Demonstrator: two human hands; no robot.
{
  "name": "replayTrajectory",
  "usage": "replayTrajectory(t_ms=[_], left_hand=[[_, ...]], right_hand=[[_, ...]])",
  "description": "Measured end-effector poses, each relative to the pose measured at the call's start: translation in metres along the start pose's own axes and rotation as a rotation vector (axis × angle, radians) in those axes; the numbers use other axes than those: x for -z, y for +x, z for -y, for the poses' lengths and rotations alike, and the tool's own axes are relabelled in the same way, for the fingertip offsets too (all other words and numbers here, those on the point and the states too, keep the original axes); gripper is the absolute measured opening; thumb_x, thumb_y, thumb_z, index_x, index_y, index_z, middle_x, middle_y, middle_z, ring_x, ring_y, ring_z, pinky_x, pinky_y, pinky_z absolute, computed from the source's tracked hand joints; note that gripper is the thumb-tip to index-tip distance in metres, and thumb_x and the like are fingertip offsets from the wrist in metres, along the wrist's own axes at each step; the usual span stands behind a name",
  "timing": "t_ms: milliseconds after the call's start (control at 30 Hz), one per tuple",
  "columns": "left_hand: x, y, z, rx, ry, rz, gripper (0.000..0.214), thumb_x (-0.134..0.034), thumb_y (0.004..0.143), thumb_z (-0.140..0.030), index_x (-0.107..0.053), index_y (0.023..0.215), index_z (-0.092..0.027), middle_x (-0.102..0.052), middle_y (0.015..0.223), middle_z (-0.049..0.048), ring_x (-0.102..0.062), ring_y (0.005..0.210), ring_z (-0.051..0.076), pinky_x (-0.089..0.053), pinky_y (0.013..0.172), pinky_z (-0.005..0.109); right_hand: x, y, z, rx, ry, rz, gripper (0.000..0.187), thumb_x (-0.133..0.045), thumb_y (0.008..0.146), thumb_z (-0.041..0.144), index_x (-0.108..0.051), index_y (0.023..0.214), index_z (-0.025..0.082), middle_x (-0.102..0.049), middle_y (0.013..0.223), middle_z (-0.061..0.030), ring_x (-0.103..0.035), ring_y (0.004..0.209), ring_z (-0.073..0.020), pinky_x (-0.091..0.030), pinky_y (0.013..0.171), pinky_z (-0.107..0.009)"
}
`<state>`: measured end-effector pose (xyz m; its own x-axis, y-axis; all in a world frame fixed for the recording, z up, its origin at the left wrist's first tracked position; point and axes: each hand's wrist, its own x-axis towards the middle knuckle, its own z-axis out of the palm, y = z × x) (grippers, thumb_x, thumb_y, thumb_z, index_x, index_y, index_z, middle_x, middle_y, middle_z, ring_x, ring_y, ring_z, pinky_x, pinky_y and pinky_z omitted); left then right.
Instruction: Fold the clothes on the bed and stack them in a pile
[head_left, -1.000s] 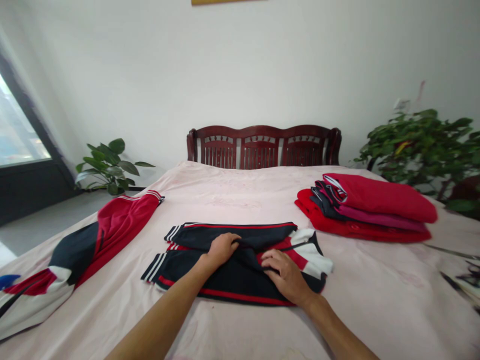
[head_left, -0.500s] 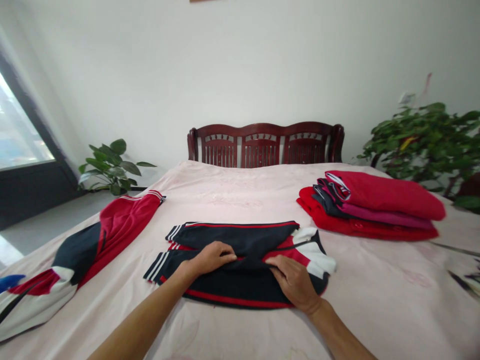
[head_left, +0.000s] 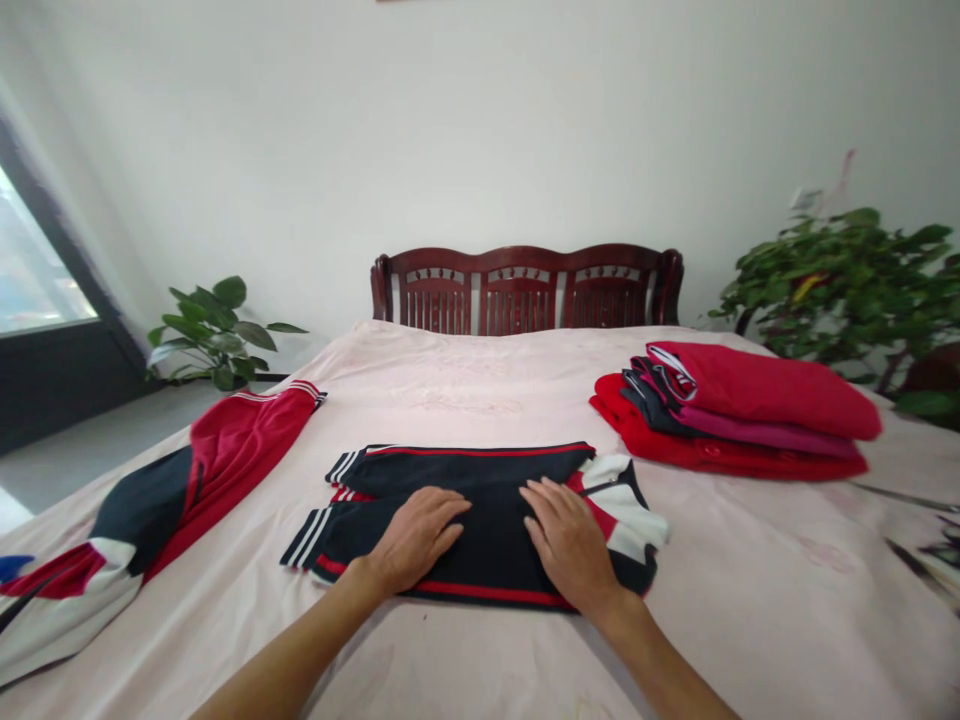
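A navy, red and white track jacket point(head_left: 487, 540) lies in front of me with its sleeves folded in over the body. Its striped cuffs point left and its white collar lies at the right. My left hand point(head_left: 420, 535) rests flat on the sleeves near the cuff end, fingers stretched out. Nearer the collar, my right hand point(head_left: 566, 540) lies palm down on the navy cloth with its fingers spread. Neither hand grips the cloth. The part of the jacket under both palms is hidden.
Another track jacket point(head_left: 157, 500) in red, navy and white sprawls at the left. A stack of folded red clothes point(head_left: 750, 410) sits at the right on the pink bedsheet point(head_left: 465, 380). Behind are a wooden bench back point(head_left: 525, 290) and leafy plants point(head_left: 862, 290).
Both hands have let go of the pinched sleeve edge and now lie flat on the jacket. The navy sleeve covers the red strip that showed between them.
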<state>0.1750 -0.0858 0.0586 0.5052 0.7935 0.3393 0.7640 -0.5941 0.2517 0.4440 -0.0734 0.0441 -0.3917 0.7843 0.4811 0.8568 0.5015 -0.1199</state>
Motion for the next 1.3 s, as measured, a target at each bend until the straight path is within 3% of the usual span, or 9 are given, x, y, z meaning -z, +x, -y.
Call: replayTrajectory(t_ms=[67, 133, 233, 400, 767, 967, 1100, 1233, 1300], left_hand=[[-0.01, -0.006, 0.008, -0.049, 0.112, 0.092, 0.053, -0.042, 0.097, -0.048, -0.041, 0.146, -0.03, -0.043, 0.153, 0.0062, -0.038, 0.14, 0.025, -0.023, 0.118, 0.046], [-0.017, -0.01, 0.025, -0.029, 0.202, 0.132, 0.062, -0.043, 0.095, -0.053, -0.03, 0.152, -0.032, -0.031, 0.16, 0.0063, -0.027, 0.146, 0.027, -0.017, 0.119, 0.05], [-0.018, -0.016, 0.055, 0.076, 0.298, 0.126, 0.062, -0.038, 0.095, -0.058, -0.031, 0.152, -0.032, -0.031, 0.159, 0.0078, -0.026, 0.147, 0.03, -0.016, 0.118, 0.053], [-0.015, -0.027, 0.085, 0.195, 0.357, 0.088, 0.059, -0.036, 0.096, -0.057, -0.037, 0.149, -0.033, -0.037, 0.156, 0.0089, -0.033, 0.143, 0.032, -0.02, 0.116, 0.054], [-0.019, -0.026, 0.081, 0.293, 0.388, 0.058, 0.058, -0.044, 0.094, -0.053, -0.043, 0.147, -0.028, -0.042, 0.153, 0.0117, -0.036, 0.142, 0.033, -0.026, 0.114, 0.055], [-0.02, -0.028, 0.083, 0.292, 0.386, 0.03, 0.058, -0.043, 0.094, -0.054, -0.043, 0.147, -0.029, -0.042, 0.153, 0.0102, -0.037, 0.142, 0.032, -0.025, 0.115, 0.054], [-0.022, -0.027, 0.081, 0.308, 0.375, 0.033, 0.057, -0.045, 0.094, -0.051, -0.044, 0.146, -0.028, -0.042, 0.153, 0.0107, -0.036, 0.142, 0.032, -0.025, 0.115, 0.054], [-0.014, -0.026, 0.077, 0.315, 0.242, 0.039, 0.055, -0.051, 0.092, -0.045, -0.047, 0.144, -0.028, -0.042, 0.153, 0.01, -0.036, 0.142, 0.03, -0.024, 0.117, 0.052], [-0.002, -0.029, 0.077, 0.308, 0.113, -0.017, 0.05, -0.05, 0.092, -0.04, -0.052, 0.14, -0.028, -0.046, 0.151, 0.0073, -0.039, 0.141, 0.026, -0.025, 0.117, 0.05]], right_hand=[[-0.007, 0.002, 0.01, 0.086, 0.023, 0.107, 0.052, -0.043, 0.096, 0.036, -0.043, 0.146, 0.023, -0.042, 0.153, -0.0061, -0.032, 0.142, -0.0247, -0.021, 0.118, -0.046], [-0.015, 0.003, 0.011, 0.076, 0.029, 0.24, 0.058, -0.042, 0.096, 0.044, -0.036, 0.15, 0.023, -0.034, 0.157, -0.0055, -0.027, 0.145, -0.025, -0.019, 0.119, -0.048], [-0.022, 0.003, -0.001, -0.041, -0.004, 0.351, 0.062, -0.034, 0.097, 0.052, -0.033, 0.152, 0.023, -0.028, 0.159, -0.0059, -0.025, 0.146, -0.0254, -0.019, 0.119, -0.049], [-0.021, -0.003, -0.026, -0.168, -0.088, 0.368, 0.062, -0.032, 0.098, 0.051, -0.034, 0.152, 0.02, -0.027, 0.159, -0.0061, -0.024, 0.147, -0.0256, -0.018, 0.119, -0.049], [-0.022, -0.01, -0.03, -0.273, -0.135, 0.293, 0.063, -0.031, 0.098, 0.05, -0.04, 0.148, 0.014, -0.036, 0.155, -0.0102, -0.029, 0.144, -0.0275, -0.021, 0.117, -0.046], [-0.012, -0.022, -0.061, -0.439, -0.299, 0.263, 0.063, -0.033, 0.097, 0.047, -0.041, 0.148, 0.01, -0.035, 0.156, -0.01, -0.029, 0.144, -0.0274, -0.018, 0.118, -0.048], [-0.006, -0.029, -0.078, -0.493, -0.328, 0.282, 0.06, -0.033, 0.097, 0.044, -0.038, 0.149, 0.015, -0.033, 0.157, -0.0055, -0.028, 0.145, -0.0257, -0.018, 0.118, -0.048], [-0.008, -0.03, -0.08, -0.482, -0.358, 0.289, 0.058, -0.031, 0.097, 0.042, -0.039, 0.149, 0.018, -0.032, 0.157, -0.002, -0.027, 0.145, -0.0251, -0.019, 0.117, -0.047], [-0.01, -0.031, -0.08, -0.474, -0.375, 0.264, 0.058, -0.031, 0.096, 0.041, -0.04, 0.148, 0.019, -0.034, 0.157, -0.0018, -0.028, 0.145, -0.0245, -0.02, 0.117, -0.047]])
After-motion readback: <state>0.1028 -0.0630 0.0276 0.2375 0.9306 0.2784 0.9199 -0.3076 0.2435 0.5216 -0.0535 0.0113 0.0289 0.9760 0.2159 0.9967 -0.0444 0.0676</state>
